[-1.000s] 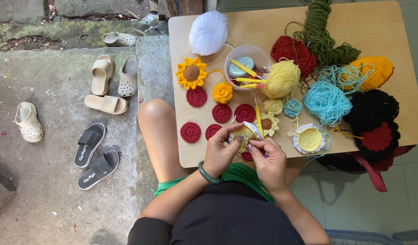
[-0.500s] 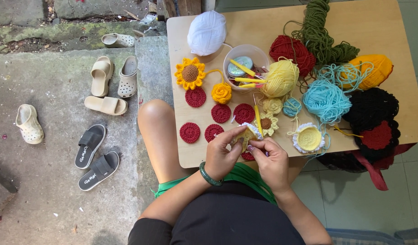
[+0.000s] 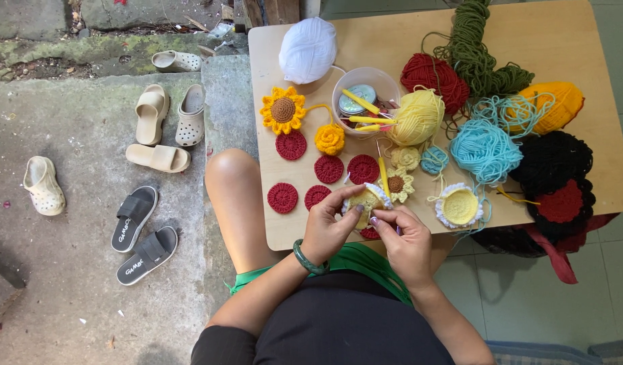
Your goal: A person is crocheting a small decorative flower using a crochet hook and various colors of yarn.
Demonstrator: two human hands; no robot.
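Hands (image 3: pixel 328 226) (image 3: pixel 403 236) unmoved, same yellow crochet piece (image 3: pixel 365 200)

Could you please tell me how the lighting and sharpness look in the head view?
Head view: soft, even daylight, no glare; the table and yarn are sharp, as are the left hand and right hand on the yellow crochet piece; slight wide-angle bend at the edges.

A home's outdoor step or porch is shown: a rough concrete floor (image 3: pixel 75 270) strewn with beige rubber clogs (image 3: pixel 163 115) and black slide sandals (image 3: pixel 142 233), beside a low wooden tabletop (image 3: pixel 582 40) crowded with yarn balls (image 3: pixel 484 149).
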